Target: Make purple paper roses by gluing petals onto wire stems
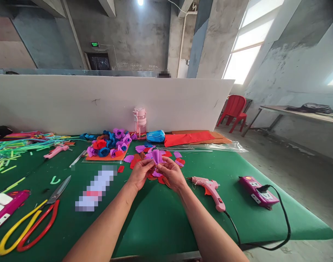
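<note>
left hand [141,172] and right hand [170,172] pinching purple petal [157,156], green table [152,225]

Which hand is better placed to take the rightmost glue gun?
Right, I'd judge: the glue gun lies close beside the right hand, and the left hand is farther off. Both pinch the purple paper, so the left would likely hold it alone.

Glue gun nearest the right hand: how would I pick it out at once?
On the green table, look just right of the right hand. The glue gun there is pink, with a black cord trailing from its handle. The other pink gun lies far left, near the green strips.
</note>
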`<state>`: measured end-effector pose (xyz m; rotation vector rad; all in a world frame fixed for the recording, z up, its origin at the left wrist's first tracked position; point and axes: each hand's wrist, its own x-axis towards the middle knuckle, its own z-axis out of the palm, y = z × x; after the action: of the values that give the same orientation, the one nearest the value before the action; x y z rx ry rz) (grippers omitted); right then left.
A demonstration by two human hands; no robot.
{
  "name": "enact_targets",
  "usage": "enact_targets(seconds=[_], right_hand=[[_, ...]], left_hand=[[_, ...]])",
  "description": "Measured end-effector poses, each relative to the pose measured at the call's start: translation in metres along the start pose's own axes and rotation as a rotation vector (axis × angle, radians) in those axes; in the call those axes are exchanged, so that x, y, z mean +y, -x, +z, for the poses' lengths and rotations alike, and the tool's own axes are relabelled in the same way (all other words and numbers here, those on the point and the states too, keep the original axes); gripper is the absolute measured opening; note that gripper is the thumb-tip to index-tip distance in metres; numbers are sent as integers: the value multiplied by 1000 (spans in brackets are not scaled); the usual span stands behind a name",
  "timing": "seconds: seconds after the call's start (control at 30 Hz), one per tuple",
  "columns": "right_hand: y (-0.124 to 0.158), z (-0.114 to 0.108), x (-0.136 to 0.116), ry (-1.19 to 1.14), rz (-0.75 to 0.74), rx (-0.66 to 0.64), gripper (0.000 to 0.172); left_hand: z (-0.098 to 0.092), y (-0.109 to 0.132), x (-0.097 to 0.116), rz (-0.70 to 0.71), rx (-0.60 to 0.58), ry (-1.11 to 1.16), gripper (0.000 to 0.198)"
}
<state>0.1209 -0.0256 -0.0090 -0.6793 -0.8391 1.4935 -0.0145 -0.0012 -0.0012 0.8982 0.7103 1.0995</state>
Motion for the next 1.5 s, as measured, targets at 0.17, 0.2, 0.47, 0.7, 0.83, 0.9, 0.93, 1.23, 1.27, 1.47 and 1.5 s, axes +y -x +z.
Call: enact_targets(seconds=[0.17,0.2,0.47,0.7,0.83,0.9,0.93,1.23,1.27,1.47,1.5], right_hand=[[1,0,-1,-24,6,-10,45],[1,1,-2,-26,9,-14,46],[1,0,-1,1,14,-10,48],[0,0,2,32,-13,18,47],[-1,0,3,61,-28,27,47],[-1,-1,3,70,-33,31,47],[0,0,3,71,-34,32,47],[1,1,1,49,-25,8,46],[1,2,1,43,-23,4,46],[3,3,-2,154,5,45,39],[3,3,-3,184,-13,66,37]], left_hand=[[4,2,2,-4,24,-3,29],[5,2,2,-5,27,-6,29],[4,1,0,0,32,-24,27],[4,1,-1,3,41,-34,27],[6,2,0,-2,67,-29,26],[6,2,0,-5,75,-28,26],[6,2,0,-7,76,-28,26],[0,2,-1,-29,-18,-86,30],[0,2,-1,-27,-19,-86,30],[4,1,2,-1,77,-21,27],[4,1,2,4,102,-11,27]])
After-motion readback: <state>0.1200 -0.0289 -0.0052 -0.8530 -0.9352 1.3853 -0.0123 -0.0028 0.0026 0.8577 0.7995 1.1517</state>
